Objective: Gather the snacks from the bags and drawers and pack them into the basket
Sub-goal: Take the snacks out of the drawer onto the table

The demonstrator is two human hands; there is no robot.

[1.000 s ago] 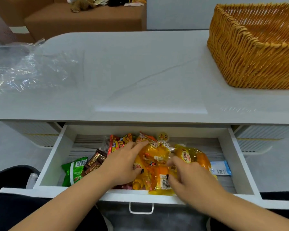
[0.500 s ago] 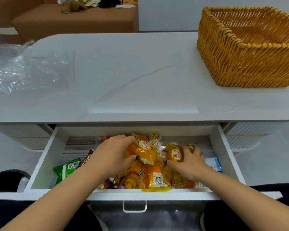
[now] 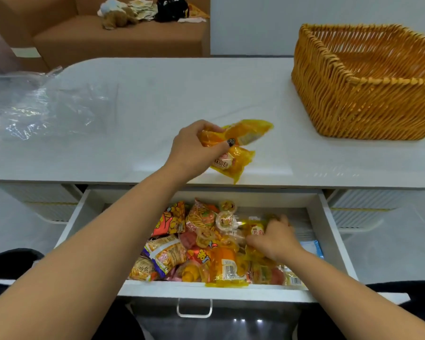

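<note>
Snacks [image 3: 211,244] fill the drawer [image 3: 334,231] under a white table [image 3: 142,99].

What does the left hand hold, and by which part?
The left hand grips two yellow snack packets by their left ends, above the tabletop.

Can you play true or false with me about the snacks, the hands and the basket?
1. The left hand holds yellow plastic snack packets above the white tabletop. True.
2. The woven orange wicker basket is full of snacks. False: no snacks show inside it.
3. The right hand is in the open white drawer. True.
4. The drawer is shut. False: it is pulled out, with many snacks inside.
5. A crumpled clear plastic bag lies on the tabletop. True.
</note>
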